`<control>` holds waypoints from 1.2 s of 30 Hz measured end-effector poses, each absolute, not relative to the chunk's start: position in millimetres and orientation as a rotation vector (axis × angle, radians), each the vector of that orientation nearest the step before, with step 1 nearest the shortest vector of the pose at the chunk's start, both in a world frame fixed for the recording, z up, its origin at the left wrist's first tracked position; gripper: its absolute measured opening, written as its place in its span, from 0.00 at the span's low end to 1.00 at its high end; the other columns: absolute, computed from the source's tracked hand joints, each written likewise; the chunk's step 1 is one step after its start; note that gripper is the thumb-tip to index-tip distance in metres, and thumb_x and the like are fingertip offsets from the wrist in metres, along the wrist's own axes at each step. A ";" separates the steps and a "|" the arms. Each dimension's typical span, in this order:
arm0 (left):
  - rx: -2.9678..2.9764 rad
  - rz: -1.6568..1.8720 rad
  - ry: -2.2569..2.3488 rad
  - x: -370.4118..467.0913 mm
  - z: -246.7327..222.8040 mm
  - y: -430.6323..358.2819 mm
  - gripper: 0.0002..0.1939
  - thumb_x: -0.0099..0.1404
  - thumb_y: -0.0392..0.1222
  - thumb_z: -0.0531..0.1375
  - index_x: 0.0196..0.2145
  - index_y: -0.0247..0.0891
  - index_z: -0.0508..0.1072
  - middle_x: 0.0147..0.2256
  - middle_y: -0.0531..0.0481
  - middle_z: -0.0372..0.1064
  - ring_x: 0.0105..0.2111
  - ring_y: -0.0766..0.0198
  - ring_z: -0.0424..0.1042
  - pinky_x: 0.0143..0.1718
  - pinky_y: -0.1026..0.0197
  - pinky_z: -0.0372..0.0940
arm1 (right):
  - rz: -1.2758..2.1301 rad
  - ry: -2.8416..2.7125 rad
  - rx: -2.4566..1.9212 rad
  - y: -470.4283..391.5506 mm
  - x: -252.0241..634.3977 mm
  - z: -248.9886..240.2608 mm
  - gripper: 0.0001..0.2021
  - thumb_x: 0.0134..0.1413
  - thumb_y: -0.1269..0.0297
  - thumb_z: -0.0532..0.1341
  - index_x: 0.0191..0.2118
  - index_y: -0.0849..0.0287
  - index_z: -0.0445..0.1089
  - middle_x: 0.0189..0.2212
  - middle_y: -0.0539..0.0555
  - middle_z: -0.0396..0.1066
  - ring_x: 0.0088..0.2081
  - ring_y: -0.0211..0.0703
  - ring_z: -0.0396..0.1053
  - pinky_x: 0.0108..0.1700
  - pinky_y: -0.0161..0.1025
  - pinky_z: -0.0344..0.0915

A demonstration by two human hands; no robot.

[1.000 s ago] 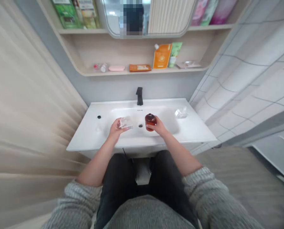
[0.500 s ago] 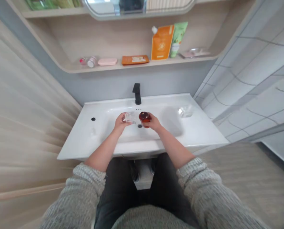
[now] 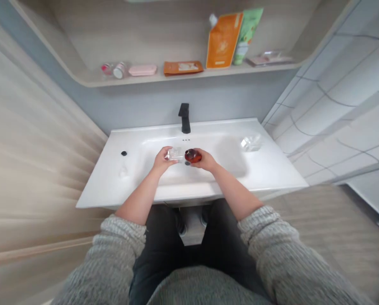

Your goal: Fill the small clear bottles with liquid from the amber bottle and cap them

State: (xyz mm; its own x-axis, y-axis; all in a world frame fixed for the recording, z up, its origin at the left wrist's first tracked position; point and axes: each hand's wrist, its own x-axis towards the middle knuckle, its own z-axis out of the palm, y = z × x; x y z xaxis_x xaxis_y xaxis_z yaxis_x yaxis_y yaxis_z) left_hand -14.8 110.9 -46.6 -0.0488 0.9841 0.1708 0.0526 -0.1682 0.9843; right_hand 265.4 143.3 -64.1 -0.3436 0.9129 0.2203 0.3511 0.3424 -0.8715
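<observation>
I have both hands full just in front of the black faucet, on my side of it, above the white basin. My left hand, a little to the faucet's left, is curled around a clear container; my right hand, a little to its right, is closed around a reddish-brown bottle. The bottle is tipped over, its mouth toward the container, almost straight in front of the faucet. The two are very close, though I cannot tell whether they touch, and I make out no stream between them. I judge that I am at the step of bringing mouth to container; to my mind the next move calls for a steady left hand and a small, careful turn of the right wrist, with the mouth lined up on the container's opening. Another clear item sits on the tabletop, well to the faucet's right.
</observation>
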 end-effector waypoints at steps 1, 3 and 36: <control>1.344 1.342 1.203 -14.9 -46.8 111.1 0.41 0.39 0.42 0.81 0.52 0.41 0.76 0.49 0.46 0.76 0.49 0.52 0.75 0.49 0.50 0.72 | 0.960 -1.873 -1.116 143.0 265.7 -64.4 0.42 0.34 0.56 0.81 0.60 0.55 0.76 0.52 0.56 0.82 0.51 0.58 0.80 0.61 0.55 0.73; 1.337 1.319 1.217 -15.0 -46.7 111.1 0.41 0.37 0.41 0.81 0.51 0.41 0.77 0.47 0.47 0.77 0.48 0.51 0.75 0.48 0.51 0.72 | 0.966 -1.874 -1.140 142.4 266.0 -64.5 0.42 0.34 0.56 0.82 0.60 0.54 0.76 0.52 0.56 0.82 0.52 0.58 0.80 0.62 0.56 0.73; 1.512 1.132 1.322 -19.0 -68.8 114.8 0.47 0.36 0.39 0.82 0.58 0.40 0.82 0.56 0.41 0.78 0.52 0.48 0.78 0.60 0.45 0.72 | 0.993 -2.000 -1.060 151.3 268.7 -85.7 0.39 0.33 0.64 0.82 0.58 0.54 0.78 0.49 0.54 0.83 0.51 0.58 0.80 0.60 0.53 0.73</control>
